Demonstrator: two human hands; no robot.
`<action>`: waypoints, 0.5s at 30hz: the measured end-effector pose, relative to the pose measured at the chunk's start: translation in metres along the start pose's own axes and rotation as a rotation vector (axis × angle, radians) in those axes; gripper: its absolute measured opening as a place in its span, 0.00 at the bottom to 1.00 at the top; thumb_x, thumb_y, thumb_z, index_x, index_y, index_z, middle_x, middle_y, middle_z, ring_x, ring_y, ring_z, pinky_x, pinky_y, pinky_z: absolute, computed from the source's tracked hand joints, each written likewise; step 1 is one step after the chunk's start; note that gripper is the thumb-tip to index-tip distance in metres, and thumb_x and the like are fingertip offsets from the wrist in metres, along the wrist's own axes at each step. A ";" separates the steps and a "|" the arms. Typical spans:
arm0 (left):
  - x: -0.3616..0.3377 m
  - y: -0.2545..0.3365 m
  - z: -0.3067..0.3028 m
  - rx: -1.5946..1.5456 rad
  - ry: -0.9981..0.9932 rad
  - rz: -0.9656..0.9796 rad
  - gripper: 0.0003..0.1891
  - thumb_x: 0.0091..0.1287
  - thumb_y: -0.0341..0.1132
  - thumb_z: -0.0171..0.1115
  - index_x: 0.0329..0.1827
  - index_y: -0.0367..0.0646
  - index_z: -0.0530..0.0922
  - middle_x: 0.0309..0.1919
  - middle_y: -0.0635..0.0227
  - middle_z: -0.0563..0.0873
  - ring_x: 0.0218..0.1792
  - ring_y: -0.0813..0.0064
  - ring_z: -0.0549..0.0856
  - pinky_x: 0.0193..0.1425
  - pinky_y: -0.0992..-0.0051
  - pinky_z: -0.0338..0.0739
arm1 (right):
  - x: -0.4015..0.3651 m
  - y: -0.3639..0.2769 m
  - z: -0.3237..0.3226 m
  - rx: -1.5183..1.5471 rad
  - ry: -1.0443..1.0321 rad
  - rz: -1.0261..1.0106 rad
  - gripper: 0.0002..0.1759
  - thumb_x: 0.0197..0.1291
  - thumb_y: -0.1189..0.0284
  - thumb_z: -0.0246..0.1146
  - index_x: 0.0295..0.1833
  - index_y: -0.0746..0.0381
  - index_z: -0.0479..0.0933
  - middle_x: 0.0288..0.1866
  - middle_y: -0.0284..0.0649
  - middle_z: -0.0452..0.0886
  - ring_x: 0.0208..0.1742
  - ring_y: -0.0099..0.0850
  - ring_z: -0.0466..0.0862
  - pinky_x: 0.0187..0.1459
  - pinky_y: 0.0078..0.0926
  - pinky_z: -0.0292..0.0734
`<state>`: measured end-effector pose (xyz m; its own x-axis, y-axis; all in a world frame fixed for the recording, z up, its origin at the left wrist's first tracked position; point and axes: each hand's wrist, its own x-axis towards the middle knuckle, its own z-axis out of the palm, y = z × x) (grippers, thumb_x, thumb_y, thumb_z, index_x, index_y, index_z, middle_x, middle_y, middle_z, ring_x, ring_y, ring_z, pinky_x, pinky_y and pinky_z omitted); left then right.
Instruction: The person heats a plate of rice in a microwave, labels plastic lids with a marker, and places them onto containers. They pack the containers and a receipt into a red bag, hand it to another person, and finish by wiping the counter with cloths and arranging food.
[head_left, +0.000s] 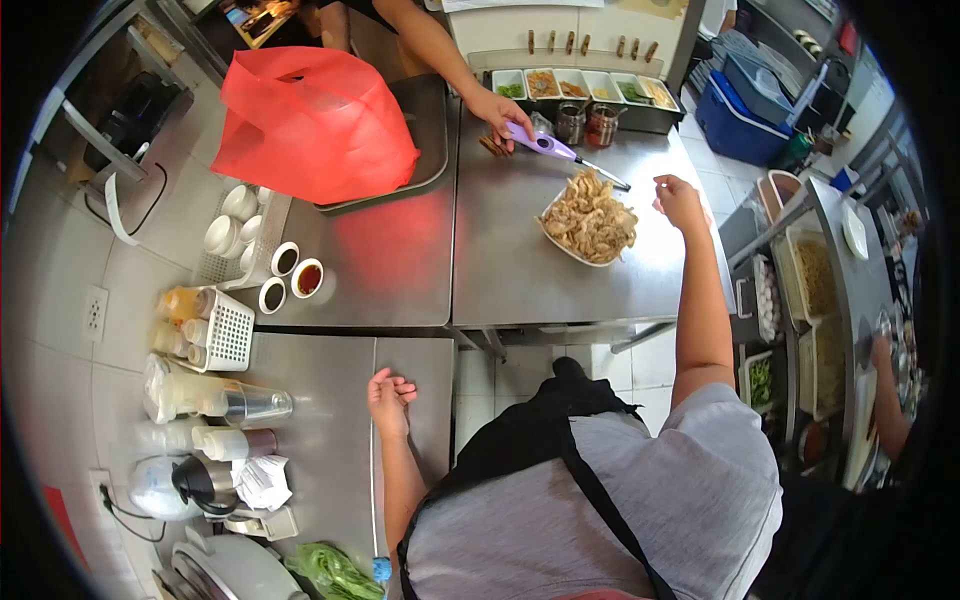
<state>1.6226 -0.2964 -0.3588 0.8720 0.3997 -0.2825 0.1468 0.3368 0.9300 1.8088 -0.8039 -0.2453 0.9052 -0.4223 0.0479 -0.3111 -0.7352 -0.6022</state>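
Observation:
My left hand hovers by the edge of the lower steel counter, palm partly up. Its fingers are loosely bent and apart, with nothing in them. Over the right side of the main steel table is my right hand, its fingers drawn together; whether they hold anything small I cannot make out. Just left of it stands a white bowl heaped with pale brown, shredded-looking food. Across the table, another person's hand grips a purple long-necked lighter, its metal tip pointing over the back of the bowl.
A red bag sits on a dark tray at back left. Small sauce cups are near a white basket. Topping containers and jars line the back. Shelves stand at right, where another person's arm shows.

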 end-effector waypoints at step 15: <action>0.013 -0.037 0.027 0.694 0.607 0.381 0.05 0.60 0.30 0.50 0.34 0.38 0.72 0.26 0.68 0.75 0.24 0.78 0.73 0.29 0.80 0.70 | 0.111 0.066 0.084 -0.429 -0.086 -0.552 0.10 0.52 0.67 0.55 0.38 0.59 0.75 0.38 0.44 0.77 0.43 0.40 0.76 0.42 0.36 0.72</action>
<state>1.6410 -0.3267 -0.3901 0.5599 0.8106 0.1717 0.3158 -0.4004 0.8602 1.9134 -0.8551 -0.3474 0.9778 0.1036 0.1822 0.1300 -0.9817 -0.1394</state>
